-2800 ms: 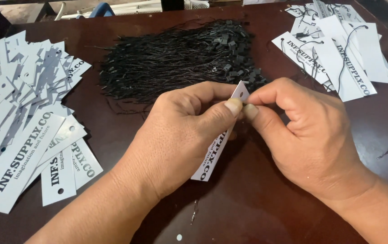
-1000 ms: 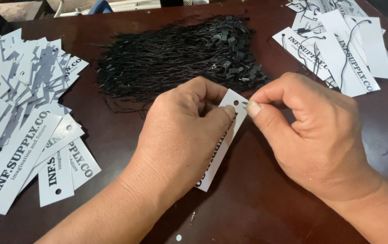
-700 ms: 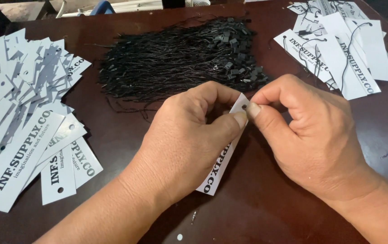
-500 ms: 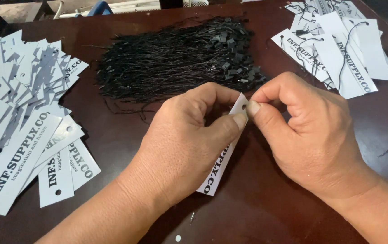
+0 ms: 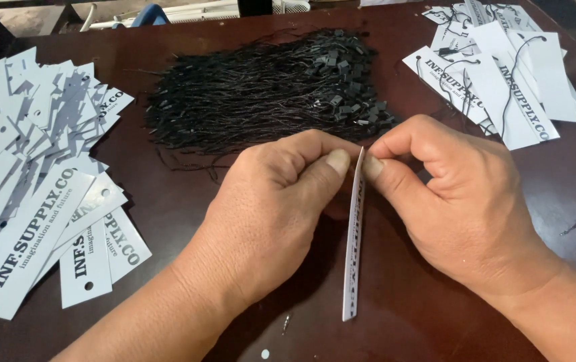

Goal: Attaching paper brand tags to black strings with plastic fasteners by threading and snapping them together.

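Head view — entry for one moment at a dark brown table (image 5: 167,221).

Left hand (image 5: 281,208): thumb and fingers pinched on the top end of a white paper tag (image 5: 353,248), which hangs edge-on toward the camera.
Right hand (image 5: 455,194): thumb and forefinger closed tight at the same top corner; whether a string sits between them cannot be told.
Tag position: between both hands, above the table, lower end near the front edge.

Risks, as judged: the thin tag could bend or crease under two pinches; a fine cord could slip from the fingertips, since the hole is hidden behind the thumbs.

Containers: none in sight. Loose stock lies straight on the table — a bundle of black strings (image 5: 268,94) behind the hands, a pile of bare tags (image 5: 33,188) at left, a pile of strung tags (image 5: 502,80) at right.
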